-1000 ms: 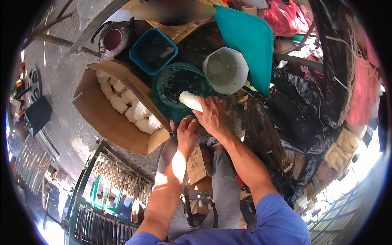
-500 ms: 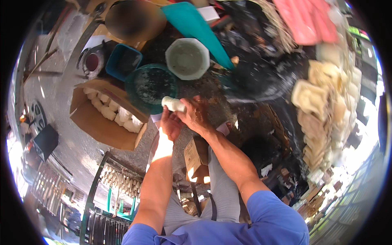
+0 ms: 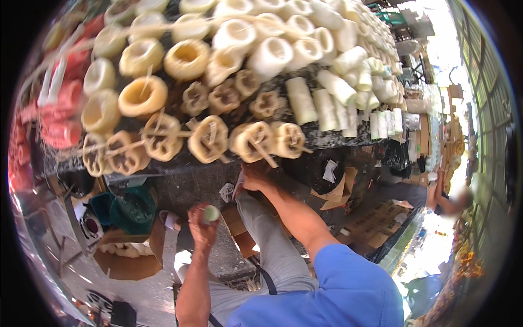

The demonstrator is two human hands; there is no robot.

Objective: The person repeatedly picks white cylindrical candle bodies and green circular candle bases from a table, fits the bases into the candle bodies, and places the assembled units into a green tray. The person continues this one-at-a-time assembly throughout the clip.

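Observation:
My left hand [image 3: 201,230] is wrapped round a short, pale green wax cylinder [image 3: 211,213], its round end facing up. It hovers over the floor, left of my knees. My right hand [image 3: 254,177] reaches forward to the near edge of the table, under the row of cream, hollow wax shells [image 3: 209,139]. Its fingers are mostly hidden there, so what they touch does not show. Thin sticks lie across several shells. Further right on the dark table top, pale wax cylinders [image 3: 300,101] lie side by side.
At left are a teal basin [image 3: 132,211] and a cardboard box [image 3: 131,267] with white pieces inside. Red pieces [image 3: 61,133] lie at the table's left end. A small carton [image 3: 239,233] stands by my legs; flattened cardboard [image 3: 376,222] lies at right. Another person [image 3: 444,201] is at far right.
My view has swung right and up onto the table. Both hands were together at the pale cylinder; now the left alone holds it and the right has moved away to the table edge.

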